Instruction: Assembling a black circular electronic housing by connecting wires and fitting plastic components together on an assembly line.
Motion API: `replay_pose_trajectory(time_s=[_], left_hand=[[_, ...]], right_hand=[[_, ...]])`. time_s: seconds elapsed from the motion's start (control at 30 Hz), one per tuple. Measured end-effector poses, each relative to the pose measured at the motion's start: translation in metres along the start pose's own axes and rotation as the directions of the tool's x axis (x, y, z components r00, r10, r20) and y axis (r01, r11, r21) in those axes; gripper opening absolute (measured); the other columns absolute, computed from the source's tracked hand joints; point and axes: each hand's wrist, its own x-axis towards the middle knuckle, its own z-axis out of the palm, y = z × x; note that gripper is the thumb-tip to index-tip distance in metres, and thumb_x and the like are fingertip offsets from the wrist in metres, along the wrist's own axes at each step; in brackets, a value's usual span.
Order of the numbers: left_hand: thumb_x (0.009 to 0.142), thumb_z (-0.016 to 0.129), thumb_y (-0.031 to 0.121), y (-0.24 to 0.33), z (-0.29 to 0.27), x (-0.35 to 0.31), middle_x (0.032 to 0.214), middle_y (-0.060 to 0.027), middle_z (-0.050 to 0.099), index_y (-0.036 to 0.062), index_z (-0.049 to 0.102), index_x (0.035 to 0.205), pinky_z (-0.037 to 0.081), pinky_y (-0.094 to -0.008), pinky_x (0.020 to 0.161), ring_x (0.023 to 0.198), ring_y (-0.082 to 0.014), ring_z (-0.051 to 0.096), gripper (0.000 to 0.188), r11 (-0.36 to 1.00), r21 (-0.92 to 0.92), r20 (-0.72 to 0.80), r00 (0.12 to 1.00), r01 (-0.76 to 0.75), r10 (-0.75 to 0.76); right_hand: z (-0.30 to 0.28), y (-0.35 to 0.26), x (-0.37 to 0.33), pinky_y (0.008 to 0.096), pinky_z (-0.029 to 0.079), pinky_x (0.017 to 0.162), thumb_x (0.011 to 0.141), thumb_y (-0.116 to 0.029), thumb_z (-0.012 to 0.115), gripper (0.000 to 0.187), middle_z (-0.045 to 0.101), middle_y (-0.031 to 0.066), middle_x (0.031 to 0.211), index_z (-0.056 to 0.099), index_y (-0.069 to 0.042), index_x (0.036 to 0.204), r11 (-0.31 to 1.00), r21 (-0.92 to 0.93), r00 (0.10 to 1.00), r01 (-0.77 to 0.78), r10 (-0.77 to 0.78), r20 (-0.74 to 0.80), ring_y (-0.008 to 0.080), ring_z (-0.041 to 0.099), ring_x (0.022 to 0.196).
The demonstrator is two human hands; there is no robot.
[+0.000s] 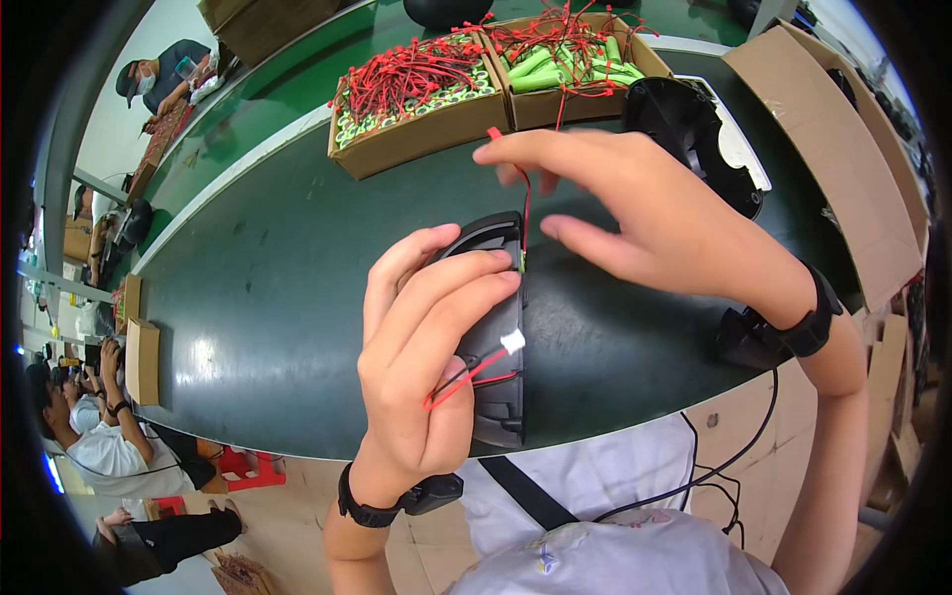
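My left hand [426, 347] is closed round a black plastic housing [499, 322] with a curved side and a straight edge, held over the dark green table. A white plug [512, 342] on red and black wires hangs across that hand's fingers. By the fingertips, a bit of green shows at the housing's edge. From there a red wire [527, 210] rises to a small red connector [494, 133]. My right hand [635, 203] is beside this wire, thumb and fingers apart. Its index fingertip is close to the connector; whether they touch is hidden.
Two cardboard boxes hold green cylindrical cells [540, 74] and a heap of red wires [407, 84]. Right of them lies a black moulded shell [684, 129] with a white part. A large carton [833, 149] stands at the right. Several people are at the left.
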Motion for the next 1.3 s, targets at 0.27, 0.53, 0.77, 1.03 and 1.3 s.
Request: replay_pose_trajectory(time_s=[0.27, 0.53, 0.77, 1.03, 1.3], left_hand=[[0.07, 0.045, 0.018, -0.001, -0.002, 0.001, 0.106, -0.018, 0.064, -0.0038, 0.066, 0.104, 0.039, -0.0462, 0.098, 0.112, -0.0409, 0.05, 0.046, 1.0, -0.009, 0.016, 1.0, 0.012, -0.012], [0.064, 0.045, 0.017, 0.001, -0.004, -0.001, 0.107, -0.0181, 0.064, -0.0039, 0.069, 0.099, 0.039, -0.0463, 0.099, 0.114, -0.0403, 0.049, 0.047, 0.998, -0.036, -0.017, 0.998, 0.059, -0.06], [0.065, 0.043, 0.014, 0.016, -0.008, -0.004, 0.106, -0.0176, 0.066, -0.0037, 0.071, 0.1, 0.034, -0.0456, 0.104, 0.118, -0.041, 0.046, 0.048, 0.951, -0.059, 0.119, 0.948, 0.304, -0.296], [0.065, 0.045, 0.012, 0.002, 0.0, -0.002, 0.102, -0.0178, 0.063, -0.003, 0.07, 0.106, 0.036, -0.0456, 0.102, 0.116, -0.0387, 0.048, 0.05, 0.995, -0.078, 0.022, 0.998, 0.065, -0.064], [0.067, 0.047, 0.013, 0.008, 0.002, -0.002, 0.102, -0.0187, 0.063, -0.0069, 0.069, 0.103, 0.039, -0.0455, 0.1, 0.115, -0.0392, 0.05, 0.047, 0.985, -0.156, -0.025, 0.996, 0.077, -0.082]], right_hand=[[-0.02, -0.022, 0.0, 0.0318, 0.05, 0.059, 0.069, 0.001, 0.071, 0.016, 0.062, 0.0102, 0.077, 0.066, -0.004, 0.084, 0.988, -0.071, 0.982, 0.137, -0.145, -0.119, 0.0263, 0.062, 0.07], [-0.022, -0.035, 0.001, 0.0306, 0.05, 0.056, 0.065, 0.0, 0.072, 0.016, 0.063, 0.0063, 0.072, 0.067, -0.006, 0.079, 0.968, 0.124, 0.974, 0.216, -0.206, -0.089, 0.0241, 0.062, 0.065], [-0.008, -0.037, 0.03, 0.0261, 0.049, 0.054, 0.068, 0.003, 0.069, 0.022, 0.064, 0.0048, 0.074, 0.067, -0.007, 0.087, 0.927, 0.154, 0.939, 0.343, -0.34, -0.046, 0.0217, 0.062, 0.061], [-0.002, -0.012, 0.0, 0.0374, 0.045, 0.098, 0.074, 0.002, 0.063, 0.057, 0.057, 0.0158, 0.125, 0.049, 0.001, 0.129, 0.875, 0.433, 0.968, -0.217, 0.136, 0.209, 0.0279, 0.058, 0.115], [0.007, -0.002, -0.009, 0.0373, 0.05, 0.085, 0.078, -0.005, 0.065, 0.037, 0.066, 0.0193, 0.106, 0.062, 0.002, 0.114, 0.851, 0.512, 0.986, -0.115, 0.036, 0.162, 0.0351, 0.063, 0.098]])
